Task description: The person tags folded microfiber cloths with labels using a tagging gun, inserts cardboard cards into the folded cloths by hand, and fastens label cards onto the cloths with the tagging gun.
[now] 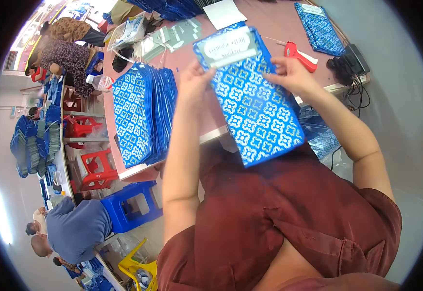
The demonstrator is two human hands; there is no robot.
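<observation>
A flat blue piece of folded fabric with a white lattice pattern is held up over the near table edge, tilted, its lower end close to my maroon shirt. A pale printed label card lies across its top end. My left hand pinches the left edge just below the card. On the opposite edge, my right hand grips with thumb and bent fingers. Left of my left forearm stands a thick stack of matching blue folded pieces. Beyond my right hand lies a red and white tagging gun.
On the pinkish table lie clear sleeves, white paper and another labelled blue piece. A black adapter with cables sits at the right edge. A bottle, blue stool and several people are leftward.
</observation>
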